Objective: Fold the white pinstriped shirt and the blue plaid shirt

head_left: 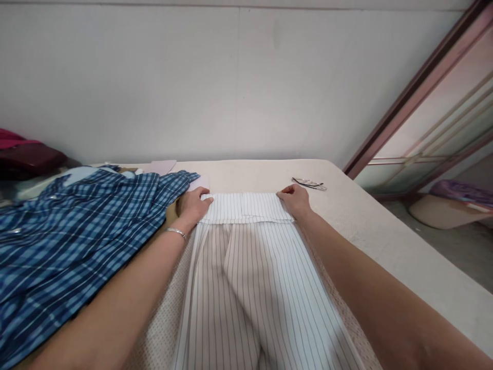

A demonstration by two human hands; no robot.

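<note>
A white garment with thin dark stripes point(250, 277) lies lengthwise on a cream padded table point(370, 226). Its far end is folded back into a narrow band point(245, 207). My left hand point(193, 204) pinches the left corner of that band, a silver bangle on its wrist. My right hand point(295, 200) grips the right corner. Both forearms stretch out along the sides of the garment.
A blue checked shirt point(73, 231) is spread on the left of the table. A pair of glasses point(308, 183) lies just beyond my right hand. Dark red fabric point(23, 154) sits at the far left. A white wall stands behind, and a sliding door frame point(416, 87) to the right.
</note>
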